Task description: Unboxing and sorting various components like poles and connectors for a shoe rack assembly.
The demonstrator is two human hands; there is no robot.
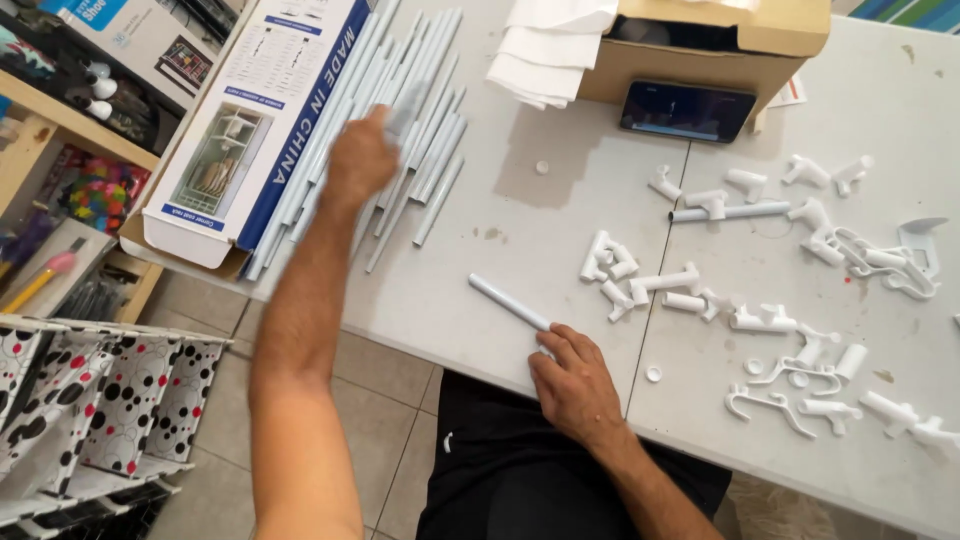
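Blurring left hand (358, 160) hiding tube pile (425, 120), right hand (575, 385) covering tube (508, 301) end

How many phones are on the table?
1. A single dark smartphone leans on its side against the cardboard box at the far edge of the white table, beside folded white cloth. The box could hide others.

A loose bundle of thin white tubes (420, 110) lies fanned on the grey table (560, 230), just beside the long flat carton (270, 110). One single white tube (508, 301) lies apart, diagonal, nearer the table's front edge.
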